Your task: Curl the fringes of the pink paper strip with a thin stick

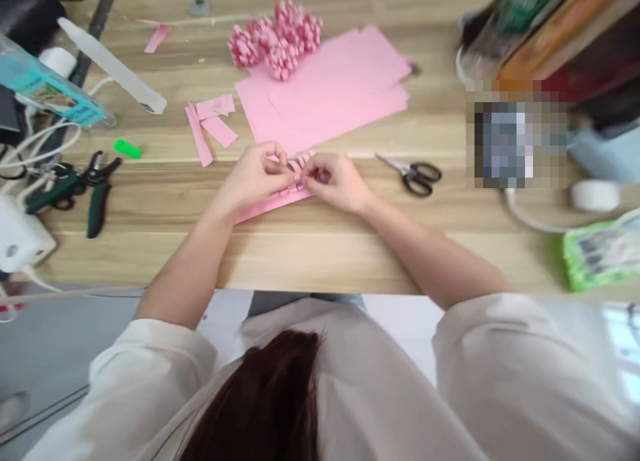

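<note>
on the pale wooden counter (pixel 325 247), from left: two green-handled pliers (pixel 75 184), three clustered pink paper offcuts (pixel 220 133), then left hand (pixel 255 175) and right hand (pixel 336 182), both pinched shut on one fringed pink paper strip (pixel 273 204) at the near middle, seemingly rolled at one end only, the rest flat. behind, roughly five finished pink paper rosettes (pixel 277 41), blurred; one stack of uncut pink paper sheets (pixel 340 81); one pair of black-handled scissors (pixel 416 176).

Close together: left hand (pixel 257 174), right hand (pixel 336 181).
</note>
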A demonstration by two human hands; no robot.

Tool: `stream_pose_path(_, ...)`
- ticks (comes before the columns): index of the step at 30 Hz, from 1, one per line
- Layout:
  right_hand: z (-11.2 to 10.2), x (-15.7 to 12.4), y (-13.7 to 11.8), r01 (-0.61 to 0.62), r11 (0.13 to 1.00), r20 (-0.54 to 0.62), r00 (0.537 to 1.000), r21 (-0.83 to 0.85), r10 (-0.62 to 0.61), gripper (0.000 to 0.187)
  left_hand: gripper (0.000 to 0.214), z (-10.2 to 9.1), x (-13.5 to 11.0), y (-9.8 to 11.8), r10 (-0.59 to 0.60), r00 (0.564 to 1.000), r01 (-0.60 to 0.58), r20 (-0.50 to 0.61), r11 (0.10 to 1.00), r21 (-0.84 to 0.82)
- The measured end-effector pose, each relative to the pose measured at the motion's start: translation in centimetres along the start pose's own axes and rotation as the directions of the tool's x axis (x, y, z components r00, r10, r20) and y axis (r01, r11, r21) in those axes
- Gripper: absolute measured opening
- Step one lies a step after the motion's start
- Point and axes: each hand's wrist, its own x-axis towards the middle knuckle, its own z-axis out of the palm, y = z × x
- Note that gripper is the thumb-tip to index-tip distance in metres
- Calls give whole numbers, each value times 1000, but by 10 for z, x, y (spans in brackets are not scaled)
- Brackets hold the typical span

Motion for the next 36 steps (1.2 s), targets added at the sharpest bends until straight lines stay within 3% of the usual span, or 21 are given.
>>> stream_pose_path(5, -2, -4, -5, -64, 998, 24, 998, -10, 65, 12, 30, -3, -1, 3, -5, 998, 11, 59, 995, -103)
stream_pose_path(11, -2, -5, -7, -132, 980, -15, 991, 146, 136, 20, 29, -5, 0, 0, 33, 998, -26, 46, 989, -144)
stream_pose_path(16, -5, -5, -10, -186, 958, -33, 980, 220, 197, 23, 31, -6, -1, 1, -26, 996, 40, 84, 985, -167)
stream_pose_path(23, -8, -5, -6, -174, 954, -43, 981, 244, 190, 29, 29, -9, 3, -2, -31, 996, 45, 89, 986, -161)
stream_pose_path(32, -11, -4, -5, -147, 968, -117, 978, 205, 174, 32, 31, -15, 11, -10, 24, 956, 53, 293, 967, -251)
stream_pose_path(36, -11, -5, -3, -115, 969, -118, 983, 221, 143, 31, 35, -12, 8, -7, 8, 956, 74, 294, 961, -268)
